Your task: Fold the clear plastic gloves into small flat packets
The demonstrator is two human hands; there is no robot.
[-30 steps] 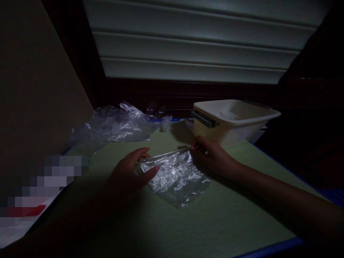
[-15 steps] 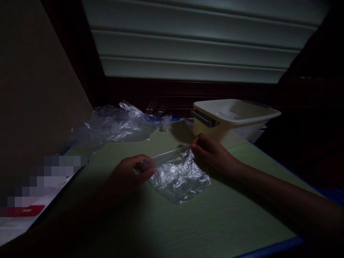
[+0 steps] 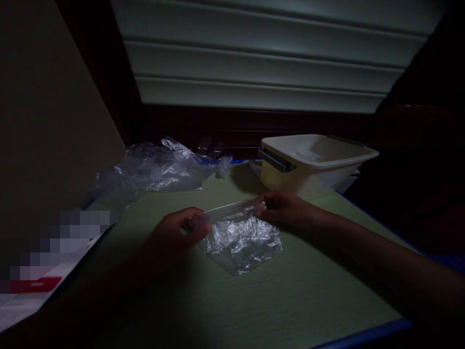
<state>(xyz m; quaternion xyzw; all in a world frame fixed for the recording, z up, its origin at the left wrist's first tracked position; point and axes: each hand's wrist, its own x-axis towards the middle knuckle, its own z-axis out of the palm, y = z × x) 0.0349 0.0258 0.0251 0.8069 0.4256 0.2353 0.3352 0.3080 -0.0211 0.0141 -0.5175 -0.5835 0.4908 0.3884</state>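
Note:
A clear, crinkled plastic bag (image 3: pixel 241 242) hangs between my two hands over the green tabletop (image 3: pixel 290 300). Its upper edge is stretched fairly straight, and the lower part drapes toward me. My left hand (image 3: pixel 181 230) pinches the upper left corner between thumb and fingers. At the upper right corner, my right hand (image 3: pixel 281 207) grips the bag, its thumb on the near face and its fingers behind. Dim light hides some finger detail.
A heap of clear plastic bags (image 3: pixel 160 167) lies at the back left. At the back right stands a cream plastic bin (image 3: pixel 298 179) with grey handles and some clear plastic inside. White printed material with a red mark (image 3: pixel 43 285) lies along the left edge.
My right hand has shifted slightly lower, its thumb moving down onto the bag's near face. The bag's right side has moved a little with it. My left hand stays nearly still.

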